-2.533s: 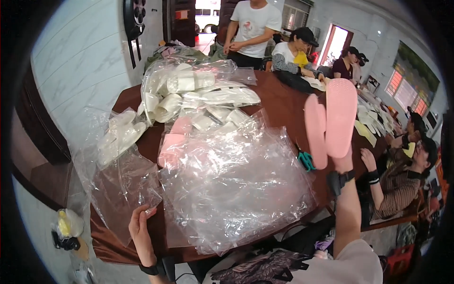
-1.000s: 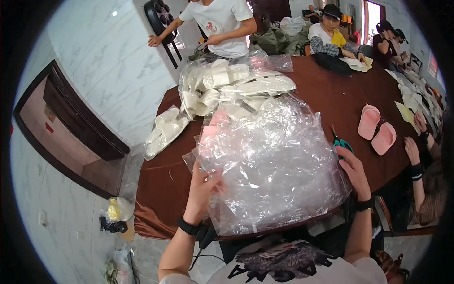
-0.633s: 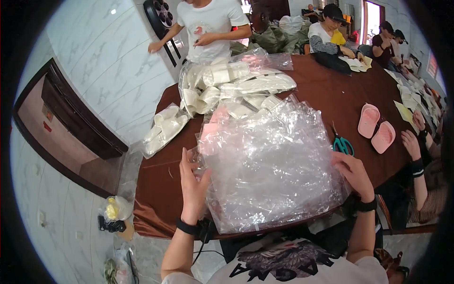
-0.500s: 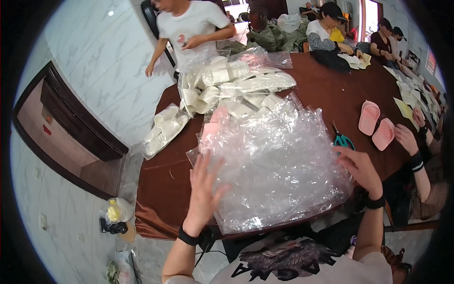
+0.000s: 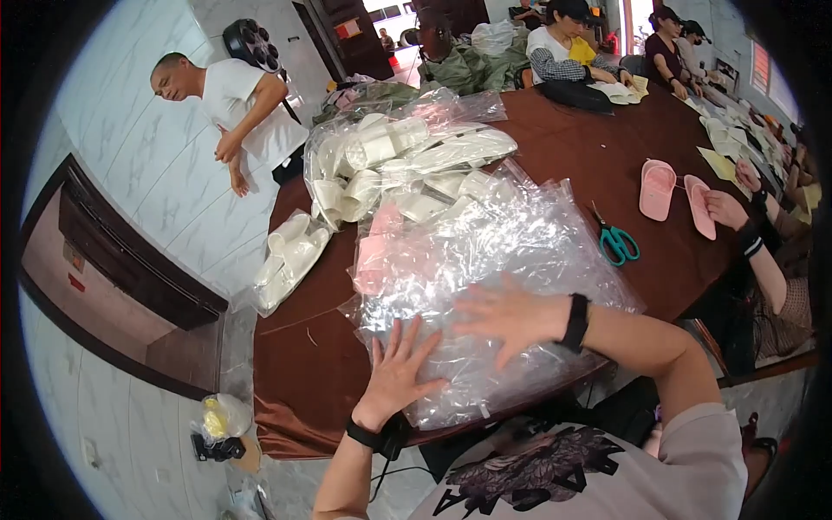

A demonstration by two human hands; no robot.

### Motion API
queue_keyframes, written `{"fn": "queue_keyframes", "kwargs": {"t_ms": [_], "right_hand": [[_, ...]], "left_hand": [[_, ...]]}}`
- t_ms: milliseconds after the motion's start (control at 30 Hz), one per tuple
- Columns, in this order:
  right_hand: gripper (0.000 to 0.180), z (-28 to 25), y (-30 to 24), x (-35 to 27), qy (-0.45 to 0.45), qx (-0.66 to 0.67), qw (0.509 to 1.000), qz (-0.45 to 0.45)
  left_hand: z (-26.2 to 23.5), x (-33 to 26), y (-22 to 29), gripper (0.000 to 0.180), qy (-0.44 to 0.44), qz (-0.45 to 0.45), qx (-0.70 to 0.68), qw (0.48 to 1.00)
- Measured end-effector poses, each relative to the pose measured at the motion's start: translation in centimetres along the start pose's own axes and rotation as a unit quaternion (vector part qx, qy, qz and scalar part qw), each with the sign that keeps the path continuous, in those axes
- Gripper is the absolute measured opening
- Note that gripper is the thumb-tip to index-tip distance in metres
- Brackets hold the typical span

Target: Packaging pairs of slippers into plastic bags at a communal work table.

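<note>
A broad stack of clear plastic bags lies before me on a brown-clothed table. My left hand rests with spread fingers on the stack's near left part. Over its middle, my right hand is flat with fingers apart, slightly blurred. Neither hand holds anything. Pink slippers show at the stack's far left side, partly covered by plastic. Behind them is a pile of white slippers in clear bags. One bagged white pair lies apart at the left.
Teal-handled scissors lie right of the stack. Farther right, a co-worker's hand touches one of two pink slippers. A person in a white shirt stands at the far left. Others sit along the table.
My right hand has moved left from the stack's right edge onto its middle. My left hand has come down slightly nearer me. The standing person has shifted left; a co-worker's pink slipper has turned.
</note>
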State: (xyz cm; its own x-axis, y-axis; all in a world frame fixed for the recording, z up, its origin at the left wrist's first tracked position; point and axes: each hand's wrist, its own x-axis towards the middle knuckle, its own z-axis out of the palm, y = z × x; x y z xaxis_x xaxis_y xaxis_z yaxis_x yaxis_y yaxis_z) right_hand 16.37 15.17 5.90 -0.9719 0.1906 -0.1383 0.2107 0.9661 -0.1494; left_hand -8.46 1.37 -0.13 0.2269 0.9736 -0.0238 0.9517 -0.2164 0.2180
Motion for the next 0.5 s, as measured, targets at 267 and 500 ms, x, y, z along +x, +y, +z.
{"fn": "queue_keyframes", "kwargs": {"t_ms": [267,500], "right_hand": [[0.095,1.8,3.4,-7.5,0.083,-0.02,0.983,0.16],[0.084,4.1,-0.8,-7.9,0.054,0.094,0.985,0.133]], "left_hand": [[-0.3,-0.1,-1.2,0.095,-0.022,-0.011,-0.006,1.0],[-7.3,0.8,-8.8,0.047,0.179,-0.029,-0.355,0.917]]}}
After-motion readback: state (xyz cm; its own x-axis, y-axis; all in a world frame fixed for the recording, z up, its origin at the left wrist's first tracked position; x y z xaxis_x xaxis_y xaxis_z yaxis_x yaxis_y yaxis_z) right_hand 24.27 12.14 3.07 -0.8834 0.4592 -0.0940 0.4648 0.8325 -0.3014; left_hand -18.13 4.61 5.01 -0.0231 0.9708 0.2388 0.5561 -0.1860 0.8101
